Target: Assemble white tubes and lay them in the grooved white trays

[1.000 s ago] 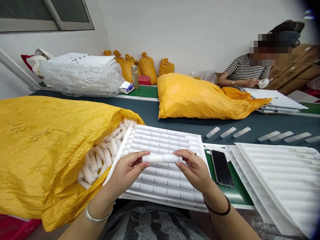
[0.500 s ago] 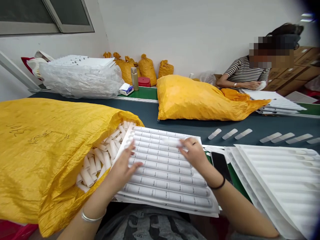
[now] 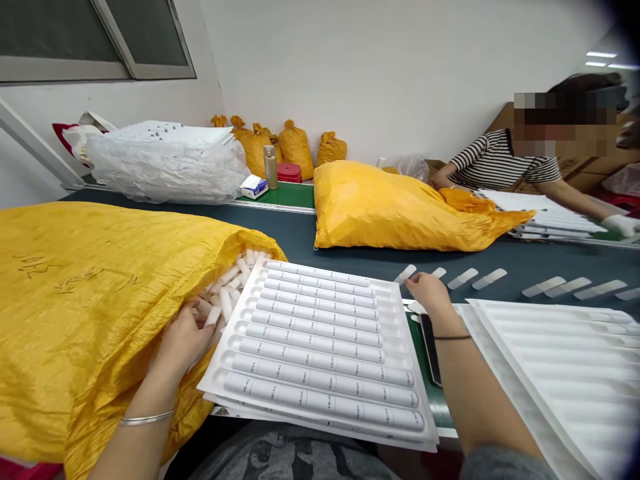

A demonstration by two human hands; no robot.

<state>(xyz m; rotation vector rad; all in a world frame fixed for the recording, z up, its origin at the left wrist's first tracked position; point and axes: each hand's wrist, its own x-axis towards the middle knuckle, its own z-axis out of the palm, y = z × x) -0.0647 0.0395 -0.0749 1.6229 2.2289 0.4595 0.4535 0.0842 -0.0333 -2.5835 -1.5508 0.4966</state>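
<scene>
My left hand (image 3: 183,340) reaches into the mouth of the big yellow bag (image 3: 75,300), its fingers curled round one of the loose white tubes (image 3: 214,315) there. My right hand (image 3: 427,293) stretches past the tray's far right corner to the dark belt, where its fingertips pinch the near end of a translucent cap (image 3: 406,273). Between my hands lies a white moulded tray (image 3: 395,313) with a long white tube (image 3: 320,333) in most of its grooves. It rests on more trays.
Several more caps (image 3: 463,278) lie in a row on the belt (image 3: 300,233). A black phone (image 3: 429,343) sits by my right wrist, beside stacked empty trays (image 3: 550,360). Across the belt are another yellow bag (image 3: 400,207) and a person in a striped shirt (image 3: 500,163).
The tube I held in both hands now lies in the tray. My left hand has gone left into the bag, and my right hand has gone forward to the belt.
</scene>
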